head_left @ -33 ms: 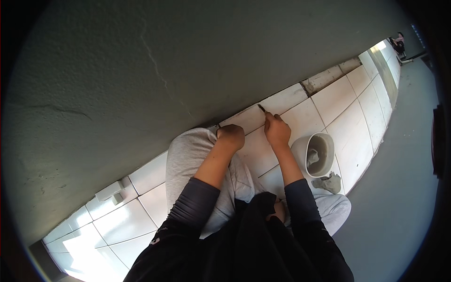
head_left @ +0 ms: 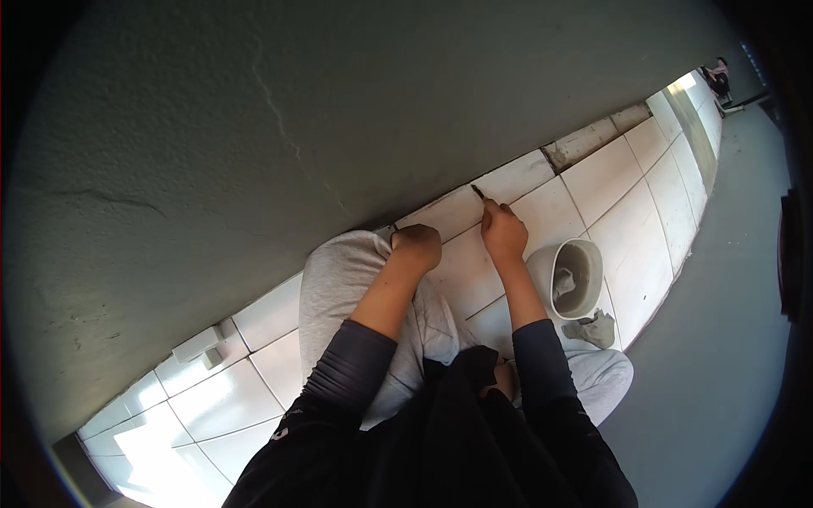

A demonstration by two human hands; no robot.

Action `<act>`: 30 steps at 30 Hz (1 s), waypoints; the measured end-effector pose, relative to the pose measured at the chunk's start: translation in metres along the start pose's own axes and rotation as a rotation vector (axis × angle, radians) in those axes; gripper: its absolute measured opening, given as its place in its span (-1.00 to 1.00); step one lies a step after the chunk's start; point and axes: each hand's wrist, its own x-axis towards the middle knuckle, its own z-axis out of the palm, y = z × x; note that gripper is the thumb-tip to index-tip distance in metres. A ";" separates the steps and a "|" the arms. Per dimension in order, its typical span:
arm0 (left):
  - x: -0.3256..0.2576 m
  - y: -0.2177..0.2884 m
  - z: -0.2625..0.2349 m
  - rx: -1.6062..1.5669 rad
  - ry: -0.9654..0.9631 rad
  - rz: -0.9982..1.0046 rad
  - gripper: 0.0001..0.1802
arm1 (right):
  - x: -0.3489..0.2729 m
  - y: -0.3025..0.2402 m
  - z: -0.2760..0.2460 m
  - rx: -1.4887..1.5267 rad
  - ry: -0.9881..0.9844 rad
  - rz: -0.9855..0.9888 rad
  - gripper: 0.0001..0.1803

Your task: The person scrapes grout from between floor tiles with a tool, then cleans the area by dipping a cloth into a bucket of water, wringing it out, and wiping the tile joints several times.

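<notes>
My right hand is closed around a small slim tool. The dark tip of this tool lies at the wall-side edge of the white tiles; its exact kind is too small to tell. My left hand is curled into a fist beside my bent knee, close to the foot of the wall. Whatever its fingers may hold is hidden. To the right of my right forearm stands a pale tub with a greyish lump inside. A crumpled grey cloth lies against the tub's near side.
A dark grey wall rises along the tiled strip. Farther right, a narrow rough recess interrupts the tiles. A white block-like piece sits by the wall at left. Grey floor borders the tiles; another person is far off at upper right.
My right hand and the slim tool have shifted slightly to the right along the tile edge. My left hand stays where it was.
</notes>
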 end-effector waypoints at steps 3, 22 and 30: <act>0.003 -0.002 0.003 0.007 0.017 0.017 -0.74 | -0.009 -0.017 0.002 -0.061 -0.048 -0.091 -0.73; 0.001 -0.001 0.001 0.017 -0.005 0.007 -0.72 | -0.001 0.005 0.001 -0.044 -0.085 -0.140 -0.72; 0.003 0.000 0.002 0.022 -0.001 0.011 -0.72 | 0.005 0.013 -0.002 -0.082 -0.083 -0.097 -0.71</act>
